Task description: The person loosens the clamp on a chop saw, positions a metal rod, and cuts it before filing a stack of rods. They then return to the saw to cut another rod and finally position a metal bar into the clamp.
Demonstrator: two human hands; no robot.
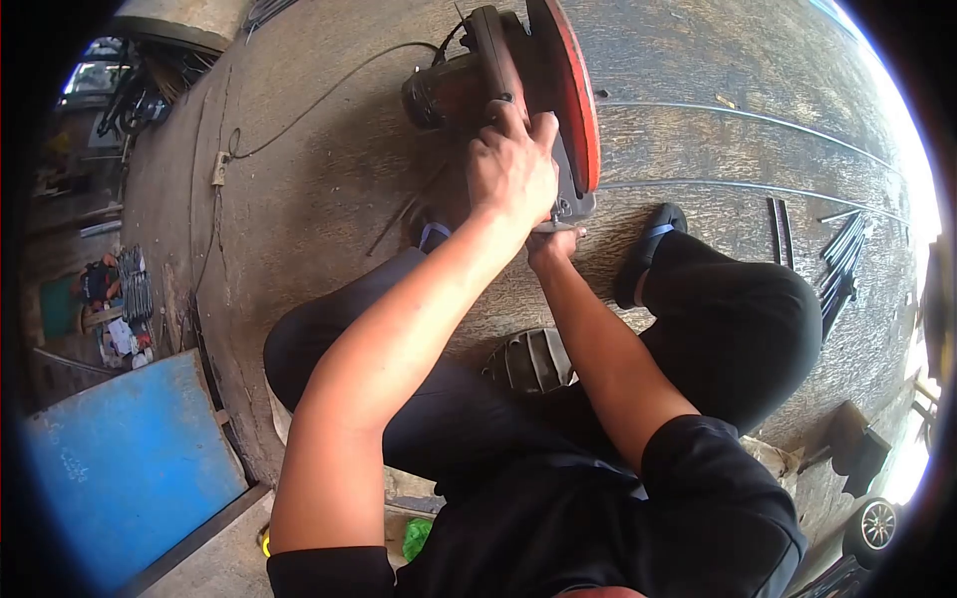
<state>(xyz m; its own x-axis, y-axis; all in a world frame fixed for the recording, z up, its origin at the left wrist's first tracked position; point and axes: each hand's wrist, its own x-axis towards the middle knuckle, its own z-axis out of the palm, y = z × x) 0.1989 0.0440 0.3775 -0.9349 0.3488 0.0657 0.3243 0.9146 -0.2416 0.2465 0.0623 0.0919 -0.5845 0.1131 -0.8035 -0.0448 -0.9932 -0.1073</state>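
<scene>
The red-and-black cut-off saw with a round blade guard (576, 100) stands on the rough, brown-grey floor (329, 214), directly in front of me and beyond my lap. Its black handle (488, 45) extends away from me, to the left of the guard. My left hand (511, 171) rests against the near end of the handle. Its fingers are curled, and the thumb is extended beside them; the underside is hidden, so I cannot tell what they pinch. My right hand (553, 242) is positioned lower, at the small metal fitting (560, 227) on the near end of the saw. Its fingers are mostly covered by the fitting, and I cannot tell whether they are closed on it.

A dark cable (329, 92) runs left from the saw to a pale connector (219, 169). Two thin metal rods (748, 113) (748, 184) lie to the right of the guard. Further right are two short dark bars (781, 231) and a loose pile of dark metal pieces (843, 259). A black ribbed object (528, 361) is located between my bent legs. A blue flat panel (140, 463) is at the lower left.
</scene>
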